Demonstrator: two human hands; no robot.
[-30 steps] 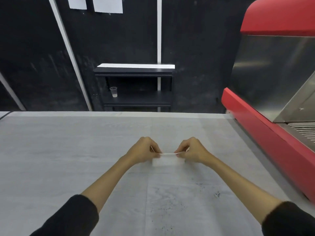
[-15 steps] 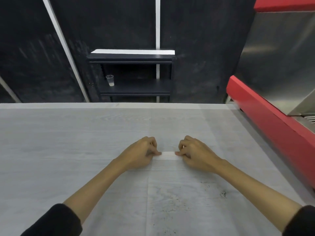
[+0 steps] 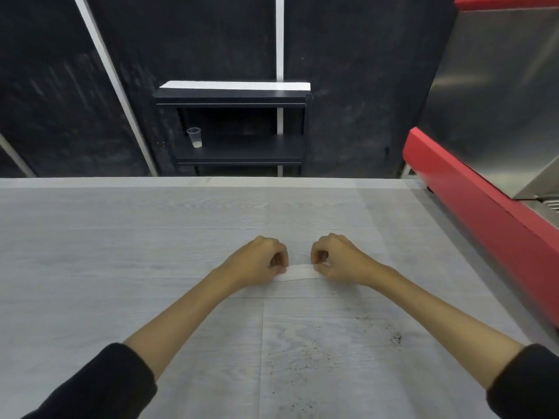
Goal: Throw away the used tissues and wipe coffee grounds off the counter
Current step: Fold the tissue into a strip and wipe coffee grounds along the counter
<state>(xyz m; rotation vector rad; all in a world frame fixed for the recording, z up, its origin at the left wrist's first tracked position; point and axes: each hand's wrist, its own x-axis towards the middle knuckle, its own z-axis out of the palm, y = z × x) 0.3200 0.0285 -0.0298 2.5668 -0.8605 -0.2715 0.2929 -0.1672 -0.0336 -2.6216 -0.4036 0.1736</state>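
A white folded tissue [image 3: 298,272] lies flat on the grey wood-grain counter [image 3: 121,252], stretched between both hands. My left hand [image 3: 257,263] pinches its left end and my right hand [image 3: 340,261] pinches its right end, both resting low on the counter. Dark coffee grounds [image 3: 348,343] are scattered on the counter nearer to me, between my forearms, with a denser speck cluster [image 3: 396,338] beside my right forearm.
A red and steel machine [image 3: 490,182] runs along the counter's right side. Beyond the counter's far edge stands a dark shelf unit [image 3: 236,98] with a clear plastic cup [image 3: 194,137] on it, against a black wall.
The tissue, held up on edge a second ago, now lies flattened on the counter. Both hands lowered with it, and the view tilted down slightly.
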